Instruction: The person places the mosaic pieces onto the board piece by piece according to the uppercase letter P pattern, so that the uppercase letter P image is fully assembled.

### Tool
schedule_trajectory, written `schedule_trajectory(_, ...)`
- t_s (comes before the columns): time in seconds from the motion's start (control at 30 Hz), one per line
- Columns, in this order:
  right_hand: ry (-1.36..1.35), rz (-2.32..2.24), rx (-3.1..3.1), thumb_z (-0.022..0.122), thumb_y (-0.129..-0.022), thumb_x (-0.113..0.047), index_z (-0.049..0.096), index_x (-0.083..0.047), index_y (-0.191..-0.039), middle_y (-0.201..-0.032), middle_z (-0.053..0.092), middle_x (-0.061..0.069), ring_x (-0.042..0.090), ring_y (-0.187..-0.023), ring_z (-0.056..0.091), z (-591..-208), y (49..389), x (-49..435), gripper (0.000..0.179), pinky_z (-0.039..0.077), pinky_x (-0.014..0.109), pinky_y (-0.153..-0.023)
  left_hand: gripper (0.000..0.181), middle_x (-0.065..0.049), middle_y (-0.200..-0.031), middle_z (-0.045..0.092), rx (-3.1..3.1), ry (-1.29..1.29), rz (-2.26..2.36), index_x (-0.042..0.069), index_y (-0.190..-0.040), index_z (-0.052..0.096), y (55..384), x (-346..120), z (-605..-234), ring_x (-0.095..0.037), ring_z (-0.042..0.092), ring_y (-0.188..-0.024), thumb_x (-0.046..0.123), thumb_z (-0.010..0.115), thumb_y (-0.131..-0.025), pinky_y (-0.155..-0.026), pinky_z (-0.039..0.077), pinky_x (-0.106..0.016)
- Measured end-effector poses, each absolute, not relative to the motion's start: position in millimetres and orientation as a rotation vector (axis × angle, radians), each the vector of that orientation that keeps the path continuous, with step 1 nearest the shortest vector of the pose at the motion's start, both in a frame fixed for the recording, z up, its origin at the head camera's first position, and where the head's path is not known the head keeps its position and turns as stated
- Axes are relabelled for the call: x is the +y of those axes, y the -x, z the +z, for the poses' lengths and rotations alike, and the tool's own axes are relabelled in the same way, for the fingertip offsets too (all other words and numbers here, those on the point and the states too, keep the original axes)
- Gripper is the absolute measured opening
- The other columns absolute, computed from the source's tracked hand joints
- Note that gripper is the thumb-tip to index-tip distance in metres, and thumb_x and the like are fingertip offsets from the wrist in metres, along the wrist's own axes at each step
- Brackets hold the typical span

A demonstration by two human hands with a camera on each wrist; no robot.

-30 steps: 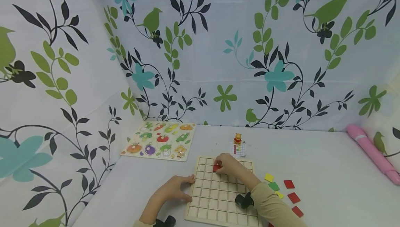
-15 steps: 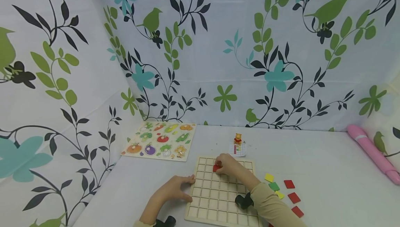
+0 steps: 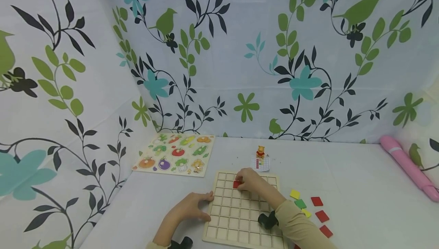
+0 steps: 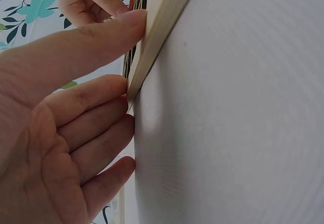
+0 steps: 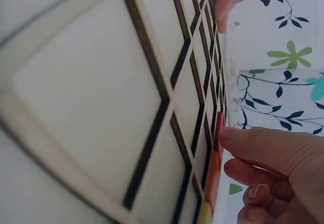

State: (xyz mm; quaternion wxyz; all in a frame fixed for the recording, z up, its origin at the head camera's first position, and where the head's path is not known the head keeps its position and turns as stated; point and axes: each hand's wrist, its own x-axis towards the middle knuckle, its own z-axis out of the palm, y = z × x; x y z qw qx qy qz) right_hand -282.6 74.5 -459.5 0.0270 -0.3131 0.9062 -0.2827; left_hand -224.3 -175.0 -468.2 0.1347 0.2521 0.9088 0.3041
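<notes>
A wooden grid board (image 3: 228, 213) lies on the white table. My left hand (image 3: 193, 206) rests at its left side; in the left wrist view the thumb (image 4: 119, 29) touches the board's edge (image 4: 164, 27) and the other fingers extend fairly straight beside it. My right hand (image 3: 252, 182) reaches over the far part of the board, thumb and fingers bent at a red square tile (image 3: 236, 184). In the right wrist view the thumb touches the red tile (image 5: 218, 128), and an orange tile (image 5: 213, 176) and a yellow tile (image 5: 204, 214) sit on the board beside it.
Right of the board lie loose tiles: yellow (image 3: 295, 194), green (image 3: 300, 203) and red (image 3: 322, 216). Behind it stand a small bear figure (image 3: 260, 152) and a colored grid card (image 3: 260, 163). A vegetable puzzle board (image 3: 186, 168) lies back left, a pink cylinder (image 3: 408, 167) far right.
</notes>
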Motion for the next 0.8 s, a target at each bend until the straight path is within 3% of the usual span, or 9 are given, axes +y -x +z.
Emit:
schedule_trajectory(0.37, 1.178, -0.960, 2.935, 0.069, -0.076, -0.004, 0.064, 0.000, -0.092, -0.085, 0.060, 0.006, 0.025, -0.081, 0.057, -416.5, 263.4, 92.3, 0.017, 0.050, 0.033, -0.069, 0.064, -0.006, -0.127, 0.050, 2.631, -0.737, 0.881, 0.003, -0.115, 0.060, 224.9, -175.2, -468.9, -0.025, 0.044, -0.117, 0.027, 0.080, -0.059, -0.099, 0.032, -0.043)
schedule_trajectory(0.5, 1.263, -0.959, 3.026, 0.070, -0.076, -0.007, 0.065, -0.005, -0.092, -0.086, 0.059, 0.000, 0.017, -0.078, 0.056, -401.3, 253.5, 101.8, 0.017, 0.050, 0.028, -0.065, 0.064, -0.005, -0.127, 0.050, 2.630, -0.738, 0.883, 0.003, -0.115, 0.060, 225.1, -175.8, -470.1, -0.025, 0.044, -0.117, 0.026, 0.080, -0.059, -0.099, 0.032, -0.043)
schedule_trajectory(0.7, 1.344, -1.015, 3.053, 0.071, -0.074, -0.005, 0.065, -0.005, -0.092, -0.088, 0.061, 0.003, 0.011, -0.070, 0.051, -386.9, 241.5, 121.8, 0.019, 0.047, 0.024, -0.057, 0.064, -0.006, -0.127, 0.050, 2.626, -0.738, 0.891, 0.003, -0.115, 0.060, 225.7, -176.4, -471.0, -0.025, 0.044, -0.117, 0.027, 0.080, -0.059, -0.099, 0.032, -0.043)
schedule_trajectory(0.8, 1.404, -1.012, 3.070, 0.072, -0.072, -0.005, 0.065, -0.005, -0.092, -0.090, 0.062, 0.003, 0.008, -0.065, 0.048, -384.7, 236.2, 133.7, 0.021, 0.050, 0.027, -0.062, 0.065, -0.006, -0.127, 0.049, 2.620, -0.730, 0.900, 0.003, -0.116, 0.059, 226.0, -176.0, -470.2, -0.025, 0.044, -0.117, 0.028, 0.080, -0.059, -0.099, 0.032, -0.043)
